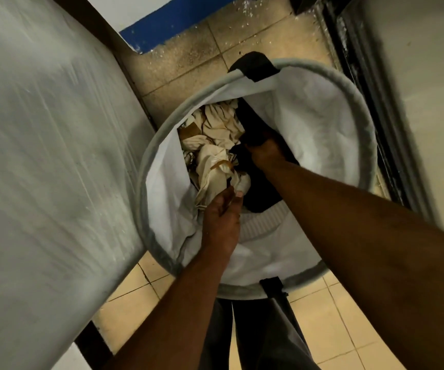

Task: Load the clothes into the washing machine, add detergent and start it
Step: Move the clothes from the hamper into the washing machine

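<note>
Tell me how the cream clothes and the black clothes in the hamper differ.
The cream clothes are pale with tan markings; the black clothes are plain dark. The cream clothes lie crumpled on the left side of the hamper, the black clothes on the right. The left hand pinches the cream clothes; the right hand grips the black clothes. Both sit inside the hamper, not yet loaded.

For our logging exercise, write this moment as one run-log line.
phase: unloading hamper | left hand: gripping cream cloth | right hand: gripping dark garment | washer: not visible
</note>
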